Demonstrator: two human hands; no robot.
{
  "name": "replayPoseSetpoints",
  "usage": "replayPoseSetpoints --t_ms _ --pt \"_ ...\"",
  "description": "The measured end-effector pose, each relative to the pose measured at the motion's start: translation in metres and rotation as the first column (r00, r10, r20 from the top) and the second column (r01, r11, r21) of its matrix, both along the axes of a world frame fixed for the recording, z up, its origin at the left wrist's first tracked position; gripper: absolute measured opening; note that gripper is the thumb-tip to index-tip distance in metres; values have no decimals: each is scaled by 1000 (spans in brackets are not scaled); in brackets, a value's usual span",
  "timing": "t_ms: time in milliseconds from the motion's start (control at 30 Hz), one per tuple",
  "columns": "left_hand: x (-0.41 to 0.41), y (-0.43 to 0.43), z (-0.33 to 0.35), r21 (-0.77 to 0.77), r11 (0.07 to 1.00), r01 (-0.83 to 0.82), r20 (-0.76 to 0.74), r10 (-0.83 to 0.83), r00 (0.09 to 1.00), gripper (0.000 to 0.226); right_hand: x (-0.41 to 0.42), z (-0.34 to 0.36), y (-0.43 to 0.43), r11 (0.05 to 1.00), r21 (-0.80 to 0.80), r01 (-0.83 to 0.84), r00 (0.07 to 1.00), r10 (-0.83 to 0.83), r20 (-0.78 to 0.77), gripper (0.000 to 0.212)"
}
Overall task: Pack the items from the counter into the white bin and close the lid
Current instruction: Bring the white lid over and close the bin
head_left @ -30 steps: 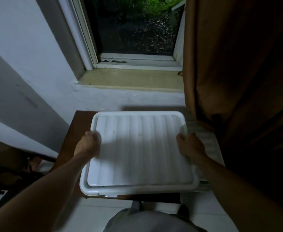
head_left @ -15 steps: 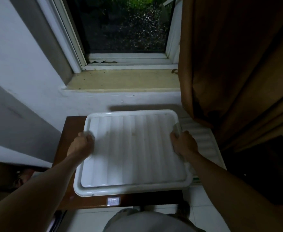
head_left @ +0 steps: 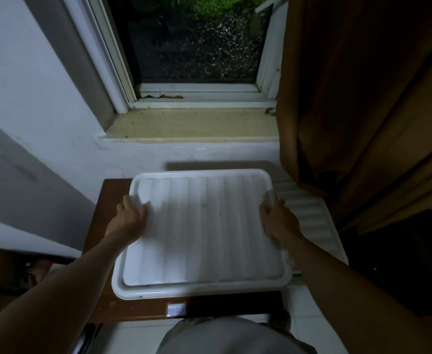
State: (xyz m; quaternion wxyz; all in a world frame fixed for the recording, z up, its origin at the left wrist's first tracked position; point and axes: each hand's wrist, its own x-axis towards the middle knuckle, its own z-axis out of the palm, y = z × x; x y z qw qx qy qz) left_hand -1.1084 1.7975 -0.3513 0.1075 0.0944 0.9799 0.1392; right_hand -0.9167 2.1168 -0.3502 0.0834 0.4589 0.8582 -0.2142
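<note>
Head view: left hand (head_left: 130,219) and right hand (head_left: 279,222) pinch the lid (head_left: 204,231) at opposite edges.

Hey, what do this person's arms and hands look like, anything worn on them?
The left arm and right arm are bare, no sleeves in view. The left hand and right hand wear no gloves; no watch or bracelet shows in the dim light.
</note>
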Motion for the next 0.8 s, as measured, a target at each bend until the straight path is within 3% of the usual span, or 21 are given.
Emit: replayPoseSetpoints --t_ms 67,100,133,167,200,267,533,667,800 --pt "-1 -7 -10 113 993 38 269 -67 961 30 3 1 -2 1000 25 -19 1000 19 0 69" --pt "-1 -12 -18 95 984 150 217 -168 962 21 4 1 -3 999 33 -28 1000 28 -1 67" --pt "3 -13 -19 130 978 164 198 -188 962 27 5 0 -3 999 40 -31 1000 31 0 66" --pt "7 -11 -8 136 987 82 282 -117 952 45 6 0 -3 998 43 -35 999 35 3 65" --pt "11 -6 4 145 989 3 223 -35 974 60 6 -3 -2 998 50 -41 999 41 3 65" --pt "12 -1 6 2 999 -33 89 32 995 71 8 -5 -1 997 59 -50 999 50 2 65" --pt "19 -1 7 -39 983 182 -123 -185 975 93 12 6 0 987 139 -85 993 95 -70 55" --pt "19 10 10 -84 964 254 -112 -262 958 96 12 17 1 973 183 -139 985 155 -80 48" --pt "27 24 17 -61 952 298 -94 -303 948 85 19 32 6 957 188 -220 954 251 -161 37"
